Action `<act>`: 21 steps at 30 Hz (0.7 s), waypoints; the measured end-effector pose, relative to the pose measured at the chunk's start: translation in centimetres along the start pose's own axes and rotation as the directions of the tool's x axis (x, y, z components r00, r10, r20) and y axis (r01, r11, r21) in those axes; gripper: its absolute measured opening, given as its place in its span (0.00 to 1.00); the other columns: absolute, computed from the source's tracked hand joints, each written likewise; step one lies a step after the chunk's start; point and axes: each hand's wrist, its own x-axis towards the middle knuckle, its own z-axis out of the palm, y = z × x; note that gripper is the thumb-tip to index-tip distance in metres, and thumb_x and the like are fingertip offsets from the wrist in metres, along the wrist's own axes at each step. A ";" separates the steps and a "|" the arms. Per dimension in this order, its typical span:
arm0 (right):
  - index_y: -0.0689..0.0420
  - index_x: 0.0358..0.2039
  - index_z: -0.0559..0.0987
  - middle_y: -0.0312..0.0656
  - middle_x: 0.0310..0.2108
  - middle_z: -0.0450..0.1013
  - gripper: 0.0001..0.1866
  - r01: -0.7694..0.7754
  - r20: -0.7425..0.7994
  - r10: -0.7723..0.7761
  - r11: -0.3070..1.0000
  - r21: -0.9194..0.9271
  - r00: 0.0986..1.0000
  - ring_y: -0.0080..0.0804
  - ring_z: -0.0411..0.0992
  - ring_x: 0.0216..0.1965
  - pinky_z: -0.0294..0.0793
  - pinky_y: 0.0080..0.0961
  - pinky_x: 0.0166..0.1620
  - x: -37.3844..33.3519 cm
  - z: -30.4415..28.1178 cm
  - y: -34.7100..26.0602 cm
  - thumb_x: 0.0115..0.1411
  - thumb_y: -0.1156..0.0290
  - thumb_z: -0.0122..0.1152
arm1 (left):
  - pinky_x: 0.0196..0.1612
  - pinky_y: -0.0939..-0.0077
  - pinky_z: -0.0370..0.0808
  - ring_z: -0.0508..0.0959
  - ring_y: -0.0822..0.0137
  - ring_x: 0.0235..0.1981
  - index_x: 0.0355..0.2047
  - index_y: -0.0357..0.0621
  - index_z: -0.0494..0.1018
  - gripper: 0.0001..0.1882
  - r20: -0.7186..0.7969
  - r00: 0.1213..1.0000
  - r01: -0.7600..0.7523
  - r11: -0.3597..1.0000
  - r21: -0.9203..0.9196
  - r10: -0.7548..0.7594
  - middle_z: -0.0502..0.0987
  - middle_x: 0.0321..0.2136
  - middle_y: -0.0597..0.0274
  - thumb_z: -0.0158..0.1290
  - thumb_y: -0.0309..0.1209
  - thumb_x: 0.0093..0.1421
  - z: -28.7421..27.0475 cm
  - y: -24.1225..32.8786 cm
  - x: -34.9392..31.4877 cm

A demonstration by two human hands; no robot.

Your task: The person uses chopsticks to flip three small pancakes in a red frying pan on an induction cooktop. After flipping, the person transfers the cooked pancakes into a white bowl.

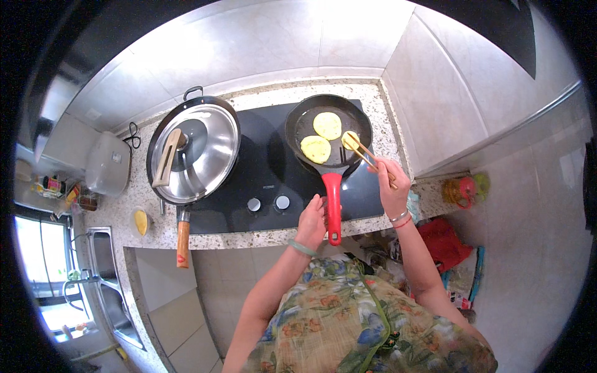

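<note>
A black frying pan point(301, 118) with a red handle point(334, 202) sits on the right side of the black cooktop point(258, 161). Three yellow patties lie in it: a round one point(327, 125) at the back, another point(315, 150) at the left and a smaller-looking one point(350, 140) at the right. My right hand point(393, 185) is closed around wooden chopsticks point(368, 155), whose tips touch the right patty. At the handle's left side, my left hand point(313, 221) is curled against it, with some fingers hidden behind the handle.
Left of the pan stands a wok with a shiny lid point(208, 149); its wooden handle point(183, 239) juts past the counter edge. A bowl with something yellow point(140, 221) is on the left counter, near the double sink point(106, 255). Jars point(463, 191) stand at the right.
</note>
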 end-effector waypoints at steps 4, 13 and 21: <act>0.66 0.42 0.80 0.42 0.32 0.76 0.09 -0.069 0.006 0.069 0.997 0.041 0.998 0.29 0.81 0.34 0.77 0.19 0.35 -1.1 -0.7 1.2 0.68 0.78 0.52 | 0.50 0.53 0.75 0.76 0.53 0.51 0.58 0.38 0.64 0.26 0.001 1.000 0.012 1.000 -0.004 -0.012 0.75 0.52 0.50 0.34 0.47 0.73 0.9 0.0 -0.1; 0.66 0.40 0.80 0.44 0.32 0.76 0.07 -0.102 0.010 0.102 0.994 0.027 0.995 0.30 0.81 0.31 0.78 0.23 0.34 -1.2 0.0 1.0 0.66 0.77 0.55 | 0.43 0.58 0.78 0.79 0.56 0.47 0.55 0.40 0.66 0.24 -0.003 1.000 0.029 0.999 -0.040 -0.029 0.75 0.47 0.53 0.38 0.48 0.73 1.0 0.0 -0.2; 0.63 0.39 0.81 0.44 0.31 0.77 0.07 -0.029 0.016 0.030 0.997 -0.074 0.999 0.34 0.78 0.30 0.77 0.27 0.35 -1.0 0.4 1.7 0.65 0.75 0.58 | 0.42 0.59 0.78 0.79 0.57 0.45 0.55 0.40 0.66 0.24 0.002 1.000 0.022 0.999 -0.044 -0.022 0.76 0.45 0.52 0.37 0.47 0.73 1.0 0.1 -0.3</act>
